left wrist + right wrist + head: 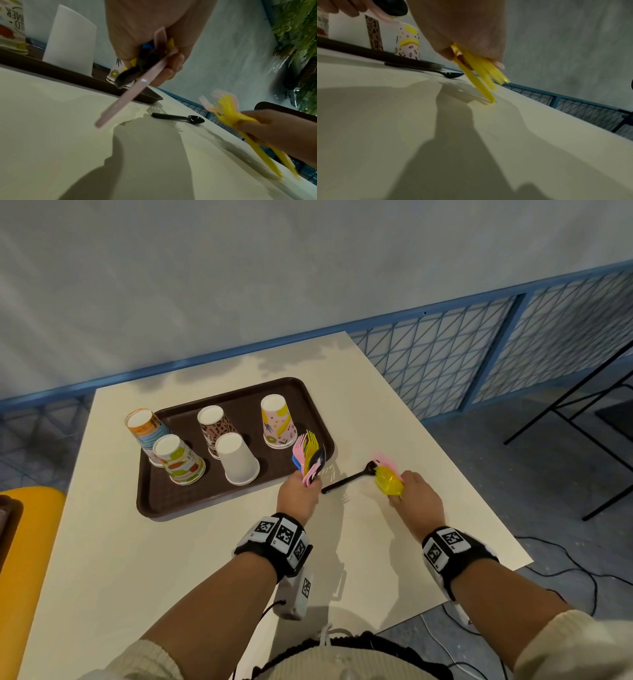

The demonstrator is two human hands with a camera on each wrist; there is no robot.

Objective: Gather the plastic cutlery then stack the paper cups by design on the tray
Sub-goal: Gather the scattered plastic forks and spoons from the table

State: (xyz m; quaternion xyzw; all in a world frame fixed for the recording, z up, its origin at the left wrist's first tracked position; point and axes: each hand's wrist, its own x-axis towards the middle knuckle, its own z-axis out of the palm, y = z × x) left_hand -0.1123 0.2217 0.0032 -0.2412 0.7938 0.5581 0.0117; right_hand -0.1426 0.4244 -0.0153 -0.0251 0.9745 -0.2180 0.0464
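My left hand [298, 494] grips a bundle of pink, yellow, blue and black cutlery [308, 455] upright by the brown tray's [191, 501] near right corner; its handles [120, 102] stick out below the fist. My right hand [414, 494] holds yellow and pink forks [387, 479], blurred, their handles [481, 83] touching the table. A black spoon [349, 480] lies flat on the table between both hands. On the tray, upside down: a fruit cup [181, 460], a plain white cup [238, 460], a leopard cup [214, 429], a banana cup [278, 421], and a tilted orange-blue stack [147, 433].
The white table [137, 559] ends in an edge right of my right hand. A yellow seat [24, 542] sits at the left, a blue mesh fence [479, 354] behind, and black chair legs [582, 440] with cables on the floor at right.
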